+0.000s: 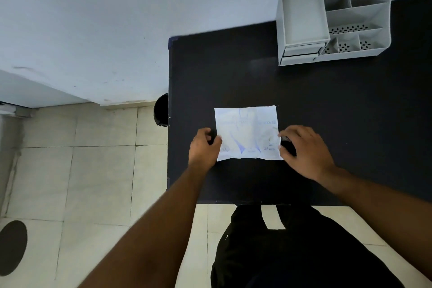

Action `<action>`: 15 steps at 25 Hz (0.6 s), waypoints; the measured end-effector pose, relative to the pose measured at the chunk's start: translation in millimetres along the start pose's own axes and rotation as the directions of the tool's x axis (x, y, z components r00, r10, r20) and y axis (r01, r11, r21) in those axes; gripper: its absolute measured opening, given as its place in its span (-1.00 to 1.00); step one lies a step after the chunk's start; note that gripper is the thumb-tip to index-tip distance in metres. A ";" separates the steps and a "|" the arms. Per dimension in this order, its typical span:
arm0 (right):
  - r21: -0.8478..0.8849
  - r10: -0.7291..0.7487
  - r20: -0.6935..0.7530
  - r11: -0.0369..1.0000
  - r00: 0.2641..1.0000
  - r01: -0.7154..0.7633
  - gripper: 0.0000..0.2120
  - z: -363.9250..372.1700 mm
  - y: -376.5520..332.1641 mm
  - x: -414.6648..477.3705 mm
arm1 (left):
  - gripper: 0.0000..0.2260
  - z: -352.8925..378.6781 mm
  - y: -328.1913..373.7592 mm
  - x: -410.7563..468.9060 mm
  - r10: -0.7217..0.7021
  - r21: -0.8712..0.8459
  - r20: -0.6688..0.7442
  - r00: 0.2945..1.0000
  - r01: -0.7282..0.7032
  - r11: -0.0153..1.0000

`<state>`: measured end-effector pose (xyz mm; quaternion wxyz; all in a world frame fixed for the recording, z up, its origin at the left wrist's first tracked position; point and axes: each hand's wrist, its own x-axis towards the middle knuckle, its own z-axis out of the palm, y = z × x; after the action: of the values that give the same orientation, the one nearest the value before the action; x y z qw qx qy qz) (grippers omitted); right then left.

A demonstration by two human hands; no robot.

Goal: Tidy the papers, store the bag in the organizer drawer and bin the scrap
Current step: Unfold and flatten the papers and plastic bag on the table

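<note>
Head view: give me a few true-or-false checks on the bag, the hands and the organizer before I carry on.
1. The bag lies flat on the black table. True.
2. The left hand is at the bag's left edge and the right hand at its right edge. True.
3. The bag is already inside the organizer. False: it is on the table, well short of the organizer.
4. The organizer stands at the table's near left corner. False: it is at the far right.
5. The organizer's open top compartments look empty. True.
</note>
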<state>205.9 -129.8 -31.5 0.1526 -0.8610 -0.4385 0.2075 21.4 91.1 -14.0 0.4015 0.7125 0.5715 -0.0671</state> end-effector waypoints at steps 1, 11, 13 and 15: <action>0.065 0.106 0.024 0.992 0.994 -0.107 -0.58 -0.2 -4.4 8.6 | -0.62 1.2 7.5 7.8 -0.074 -0.054 0.039 0.997 0.076 0.996; 0.476 0.553 0.150 0.686 0.820 -0.550 -0.96 -2.8 -8.6 38.4 | -0.88 -7.0 62.5 -6.4 0.017 -0.285 0.060 0.998 0.001 0.958; 0.534 0.559 0.134 0.655 0.819 -0.535 -0.98 -5.1 -8.1 36.6 | -0.86 -14.4 78.3 -19.7 0.146 -0.341 0.092 0.985 -0.107 0.934; 0.565 0.556 0.137 0.636 0.820 -0.526 -0.97 -7.9 -8.0 35.3 | -0.87 -18.7 86.8 -27.9 0.174 -0.326 0.076 0.982 -0.140 0.935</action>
<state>222.9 -96.9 -29.0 0.3488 -0.8684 -0.0720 0.3452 80.5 79.8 57.0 0.5445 0.6772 0.4944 0.0217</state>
